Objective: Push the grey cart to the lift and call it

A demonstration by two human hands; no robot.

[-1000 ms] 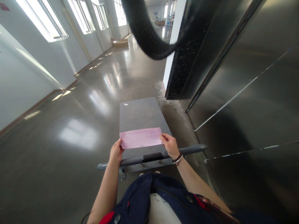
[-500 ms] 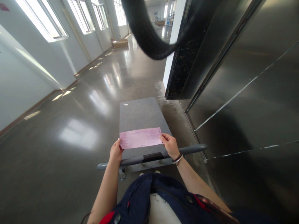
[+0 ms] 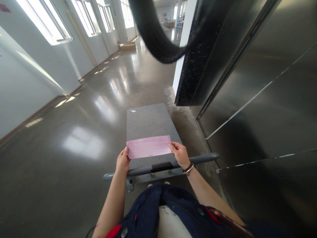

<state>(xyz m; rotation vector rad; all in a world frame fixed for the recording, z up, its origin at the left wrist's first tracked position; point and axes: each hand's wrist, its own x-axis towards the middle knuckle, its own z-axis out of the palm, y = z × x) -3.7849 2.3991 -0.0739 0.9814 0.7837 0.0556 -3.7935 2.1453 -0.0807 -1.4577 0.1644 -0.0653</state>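
A long pink paper form (image 3: 149, 147), with small holes down its short edges and faint print, is stretched out between my two hands. My left hand (image 3: 123, 160) pinches its left end. The right end is pinched between thumb and fingers of my right hand (image 3: 180, 154), which has a dark beaded bracelet and a silver bangle at the wrist. Below the paper runs the grey push handle (image 3: 141, 172) of a flat platform cart (image 3: 151, 120), with a black band at its middle. The print is too small to read.
Metal doors (image 3: 260, 109) and a black stone frame (image 3: 190, 79) rise close on the right. A white wall (image 3: 44, 72) with windows runs along the left. Shiny floor (image 3: 81, 115) stretches ahead to a cardboard box (image 3: 127, 46). A blurred black strap (image 3: 158, 43) hangs before the camera.
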